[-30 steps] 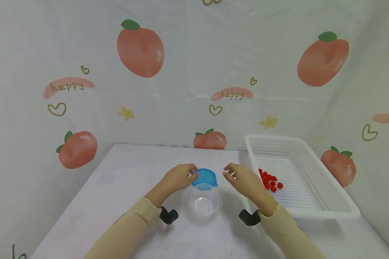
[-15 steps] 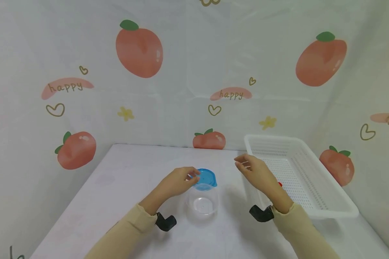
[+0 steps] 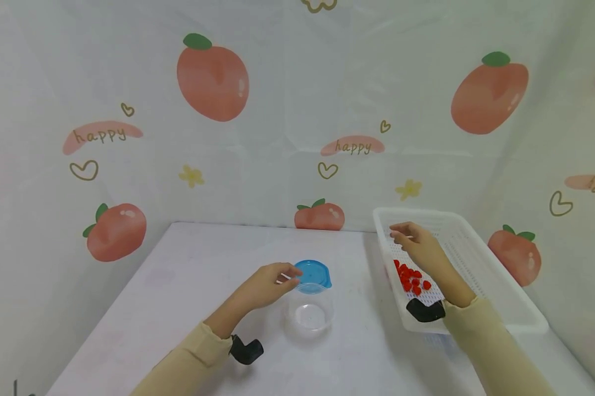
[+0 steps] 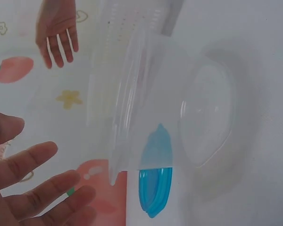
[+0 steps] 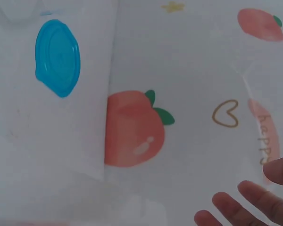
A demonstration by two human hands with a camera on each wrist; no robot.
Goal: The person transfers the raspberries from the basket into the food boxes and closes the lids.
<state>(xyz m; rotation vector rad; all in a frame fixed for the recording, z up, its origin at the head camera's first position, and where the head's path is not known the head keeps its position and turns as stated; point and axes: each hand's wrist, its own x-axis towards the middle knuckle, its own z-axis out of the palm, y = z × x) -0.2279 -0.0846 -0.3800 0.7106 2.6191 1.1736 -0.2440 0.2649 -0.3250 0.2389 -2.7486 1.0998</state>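
Hovering over the left part of a white basket (image 3: 490, 264), the right hand (image 3: 421, 250) holds nothing; its fingers are loosely bent and spread, with the thumb apart from them. Below it, toward the near left corner of the basket, a cluster of small red pieces (image 3: 411, 278) lies on the perforated floor, close against the left wall. The left hand (image 3: 270, 283) hangs just to the left of a clear bowl (image 3: 310, 319), its fingers parted and relaxed and nothing between them; the left wrist view shows a gap between those fingers and the bowl. That bowl stands upright on the pale table (image 3: 203, 258), between the left hand and the basket. Just behind it lies a blue lid (image 3: 313, 275), partly seen through the bowl's clear wall; whether the two touch I cannot tell. Beige sleeves (image 3: 495, 344) cover both forearms, and a black wrist mount (image 3: 426, 311) sits at each cuff. Behind the table hangs a white backdrop (image 3: 277, 82) printed with red fruit, hearts, yellow flowers and the word "happy"
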